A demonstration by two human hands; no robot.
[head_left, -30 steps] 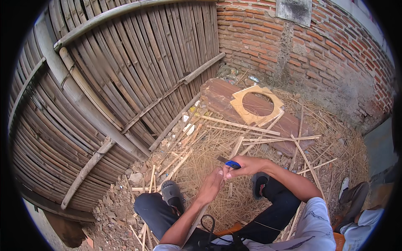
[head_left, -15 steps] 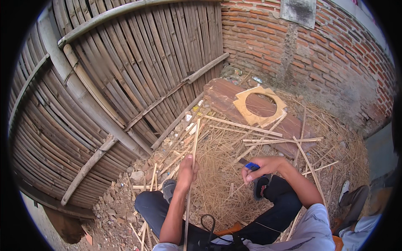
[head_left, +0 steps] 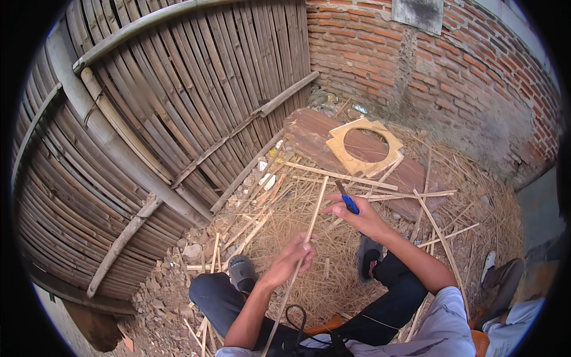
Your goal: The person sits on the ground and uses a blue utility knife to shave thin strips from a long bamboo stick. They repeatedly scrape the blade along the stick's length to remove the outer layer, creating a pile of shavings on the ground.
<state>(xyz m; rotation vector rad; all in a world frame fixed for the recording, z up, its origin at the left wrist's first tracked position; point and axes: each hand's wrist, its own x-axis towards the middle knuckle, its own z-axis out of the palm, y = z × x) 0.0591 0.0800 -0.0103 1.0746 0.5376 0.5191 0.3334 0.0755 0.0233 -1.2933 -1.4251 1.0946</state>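
Observation:
A long, thin bamboo strip (head_left: 317, 209) slants from my lap up to the right. My left hand (head_left: 288, 260) is closed round its middle, with the thumb on top. My right hand (head_left: 361, 219) grips a utility knife (head_left: 349, 204) with a blue handle, its dark blade pointing up and away from me. The fingertips of that hand reach close to the strip's upper part; whether they touch it I cannot tell. Dry shavings (head_left: 324, 297) cover the ground beneath both hands, between my feet.
A brown board (head_left: 306, 134) lies ahead, bearing a tan cut-out panel (head_left: 389, 141) with a round hole. Loose strips (head_left: 443, 238) are scattered around. A bamboo fence (head_left: 196, 89) stands left, a brick wall (head_left: 357, 53) behind. Another person's leg (head_left: 504, 282) shows at the right.
My left hand has moved right, and the strip now leans further right. My right hand has risen toward the strip's upper part, turning the knife so its blade points upward.

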